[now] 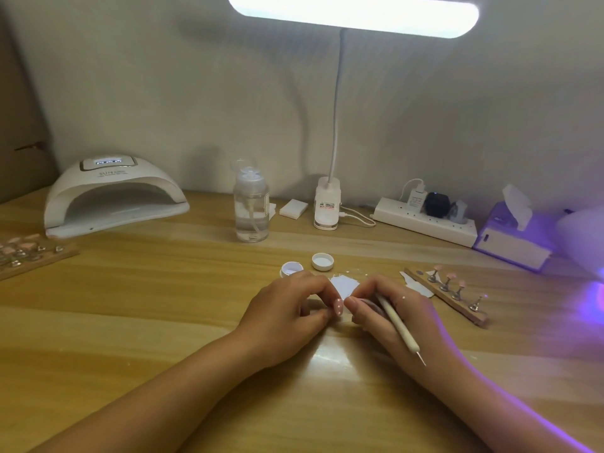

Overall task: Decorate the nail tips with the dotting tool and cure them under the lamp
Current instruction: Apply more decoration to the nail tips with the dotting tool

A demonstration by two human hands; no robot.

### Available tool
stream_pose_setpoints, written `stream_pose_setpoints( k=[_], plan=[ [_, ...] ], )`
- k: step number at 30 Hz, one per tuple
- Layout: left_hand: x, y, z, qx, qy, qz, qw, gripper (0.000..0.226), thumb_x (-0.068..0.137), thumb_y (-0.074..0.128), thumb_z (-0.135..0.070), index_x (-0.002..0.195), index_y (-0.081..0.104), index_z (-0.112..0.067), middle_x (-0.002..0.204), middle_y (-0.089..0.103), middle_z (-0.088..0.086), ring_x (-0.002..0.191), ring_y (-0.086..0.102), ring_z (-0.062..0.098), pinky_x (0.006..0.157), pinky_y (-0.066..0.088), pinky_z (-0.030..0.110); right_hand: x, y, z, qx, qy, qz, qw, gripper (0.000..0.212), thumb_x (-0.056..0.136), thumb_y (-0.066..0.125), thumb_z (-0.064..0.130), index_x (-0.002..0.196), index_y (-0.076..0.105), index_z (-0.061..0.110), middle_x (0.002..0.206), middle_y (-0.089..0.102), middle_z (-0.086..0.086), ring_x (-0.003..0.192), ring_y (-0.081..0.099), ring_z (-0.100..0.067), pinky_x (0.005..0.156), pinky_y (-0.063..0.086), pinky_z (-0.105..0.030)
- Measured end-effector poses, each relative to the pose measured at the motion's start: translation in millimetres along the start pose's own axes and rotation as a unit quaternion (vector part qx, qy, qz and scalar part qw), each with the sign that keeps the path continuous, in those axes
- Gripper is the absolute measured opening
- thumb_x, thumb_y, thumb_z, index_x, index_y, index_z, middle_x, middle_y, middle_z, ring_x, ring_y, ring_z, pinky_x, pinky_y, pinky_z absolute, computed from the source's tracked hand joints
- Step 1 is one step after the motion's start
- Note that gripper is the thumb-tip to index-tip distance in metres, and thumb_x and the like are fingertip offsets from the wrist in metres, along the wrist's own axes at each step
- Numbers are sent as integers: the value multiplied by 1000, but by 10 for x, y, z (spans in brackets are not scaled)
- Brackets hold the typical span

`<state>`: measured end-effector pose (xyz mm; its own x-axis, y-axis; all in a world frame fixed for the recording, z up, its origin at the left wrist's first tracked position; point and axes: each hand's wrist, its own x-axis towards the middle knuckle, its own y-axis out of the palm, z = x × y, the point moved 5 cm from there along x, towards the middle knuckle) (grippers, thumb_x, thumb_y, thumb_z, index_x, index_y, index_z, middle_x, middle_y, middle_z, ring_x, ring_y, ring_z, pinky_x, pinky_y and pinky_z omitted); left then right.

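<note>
Two bare forearms reach in from the near edge of the wooden surface (pixel 130 322) and meet at its middle. A lit desk lamp (pixel 327 204) stands at the far edge, its bright head overhead. A white domed curing lamp (pixel 114 194) sits in the far left corner, its opening facing the near edge. Toward the far right corner lie a power strip (pixel 425 223) and a tissue box (pixel 513 240), both washed in violet light. A clear pump bottle (pixel 251 207) stands upright between the two lamps.

One wooden holder (pixel 470 313) with pink tips on stands lies right of centre, and another (pixel 36 256) at the left edge.

The left hand (pixel 281 308), fingers curled, pinches a pink nail tip (pixel 339 306) bearing white dots. The right hand (pixel 398 308) grips the dotting tool (pixel 397 322), whose shaft lies back across the hand with one metal point toward the wrist. An open jar (pixel 292 268) and its lid (pixel 323 261) sit just beyond the hands.
</note>
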<state>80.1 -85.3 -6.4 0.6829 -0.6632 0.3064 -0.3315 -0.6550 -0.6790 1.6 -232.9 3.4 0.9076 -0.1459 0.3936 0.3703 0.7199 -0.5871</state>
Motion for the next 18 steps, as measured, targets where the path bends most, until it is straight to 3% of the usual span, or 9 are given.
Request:
stream_pose_setpoints(
  k=[4,13,18],
  plan=[
    [4,0,-6,-1,1,2,1000,19,84,65,-19,82,66,-38,90,62,-21,63,51,1,64,38,24,5,-1,-9,9,5,2,1000,12,90,70,26,81,67,19,72,68,12,71,65,-8,64,48,-20],
    [4,9,-5,2,0,2,1000,20,85,68,-21,82,65,-40,90,61,-21,60,50,2,62,36,23,2,-3,-21,16,3,4,1000,12,92,68,23,81,66,18,72,69,11,71,65,-9,67,49,-25],
    [12,15,-3,8,-2,2,1000,16,86,68,-22,84,67,-38,91,62,-20,62,50,0,63,36,24,6,-1,-23,10,5,2,1000,13,91,69,24,81,66,17,71,68,13,70,64,-8,64,47,-20]
  ],
)
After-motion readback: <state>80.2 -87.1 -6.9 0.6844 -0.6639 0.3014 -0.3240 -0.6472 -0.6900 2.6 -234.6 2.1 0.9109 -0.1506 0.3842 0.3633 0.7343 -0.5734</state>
